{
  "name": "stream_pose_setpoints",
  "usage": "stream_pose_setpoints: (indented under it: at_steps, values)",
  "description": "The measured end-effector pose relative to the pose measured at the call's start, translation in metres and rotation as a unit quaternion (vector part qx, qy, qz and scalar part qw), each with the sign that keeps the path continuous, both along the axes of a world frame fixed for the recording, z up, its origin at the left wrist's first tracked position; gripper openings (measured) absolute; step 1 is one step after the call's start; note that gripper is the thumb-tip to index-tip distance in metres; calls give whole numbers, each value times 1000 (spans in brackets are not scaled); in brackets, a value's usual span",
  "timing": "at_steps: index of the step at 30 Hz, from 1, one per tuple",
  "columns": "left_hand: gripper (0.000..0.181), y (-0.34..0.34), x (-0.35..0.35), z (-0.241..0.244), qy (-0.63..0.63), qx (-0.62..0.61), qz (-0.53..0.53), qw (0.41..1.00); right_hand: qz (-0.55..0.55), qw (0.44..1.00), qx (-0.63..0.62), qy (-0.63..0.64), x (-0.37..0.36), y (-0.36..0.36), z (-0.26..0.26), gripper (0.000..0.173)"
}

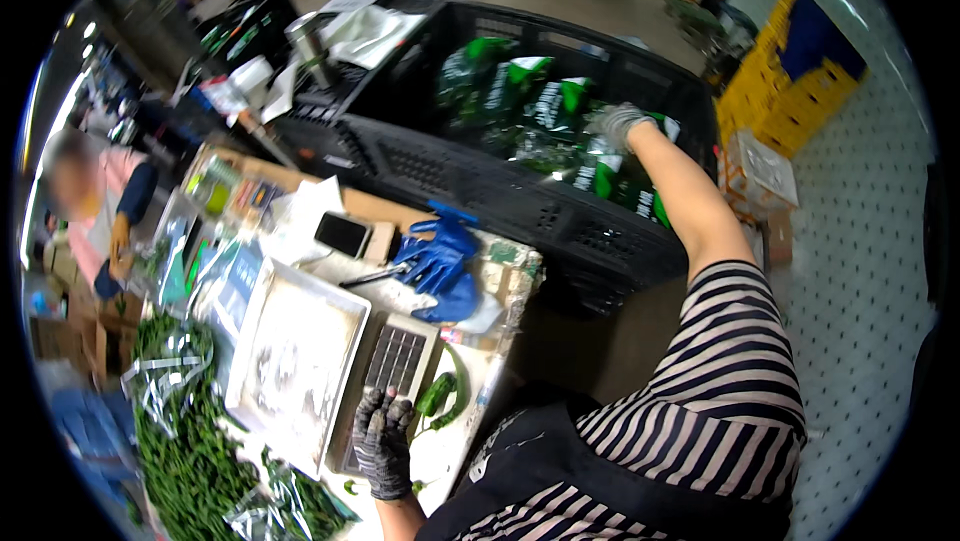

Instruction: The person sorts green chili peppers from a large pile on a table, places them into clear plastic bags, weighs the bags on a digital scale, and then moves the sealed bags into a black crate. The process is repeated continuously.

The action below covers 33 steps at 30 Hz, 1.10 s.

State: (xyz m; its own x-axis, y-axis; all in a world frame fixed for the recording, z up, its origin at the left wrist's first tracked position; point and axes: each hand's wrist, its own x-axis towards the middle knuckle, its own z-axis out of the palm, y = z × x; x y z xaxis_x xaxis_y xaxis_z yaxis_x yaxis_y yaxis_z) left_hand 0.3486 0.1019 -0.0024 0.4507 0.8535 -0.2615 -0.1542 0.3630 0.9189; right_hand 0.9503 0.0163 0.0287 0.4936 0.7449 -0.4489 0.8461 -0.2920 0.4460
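My left hand (384, 445), in a grey striped knit glove, is over the front panel of a weighing scale (397, 352). Its fingers are slightly bent and hold nothing that I can see. On the scale is a white shallow tray (300, 368) with no produce in it. My right hand (619, 125), gloved alike, reaches into a black plastic crate (450, 158). There it touches or hovers at clear bags with green print (551, 106), filled with something green. Its fingertips are blurred, so a grip cannot be made out. Green peppers (439, 393) lie beside the scale.
A heap of green peppers (180, 458) with clear bags on it covers the table's left side. Blue gloves (442, 260), a phone (343, 233) and a pen (373, 275) lie near the crate. A co-worker (105, 196) is at the far left. Yellow crates (787, 83) stand right.
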Motion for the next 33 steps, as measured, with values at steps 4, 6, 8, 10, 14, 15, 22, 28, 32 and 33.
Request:
stream_pose_setpoints:
  at_steps: [4,6,8,10,14,15,22,28,32,33]
  values:
    - [30,-7,-20,10,-83,-72,36,993,-136,988,48,46,-46,60,60,32]
    - [31,-10,-35,15,-49,-25,46,997,-45,950,303,65,-107,87,106,41]
    - [29,-14,-51,20,22,27,71,997,80,834,519,170,-181,95,159,39]
    - [28,-16,-67,22,58,71,89,992,305,629,662,270,-255,91,207,37]
    - [28,-24,-104,25,74,83,116,987,584,463,634,207,-370,71,262,37]
    - [29,-28,-115,25,69,80,120,987,612,443,625,194,-392,69,267,37]
    - [28,-69,-203,8,83,72,169,979,680,377,608,160,-486,55,281,37]
    - [25,-79,-284,-4,116,129,278,945,686,371,607,157,-535,49,281,38]
    - [18,-64,-336,2,137,187,337,913,686,375,606,149,-557,44,277,39]
    - [22,-59,-352,3,155,269,326,893,687,376,604,146,-563,42,276,39]
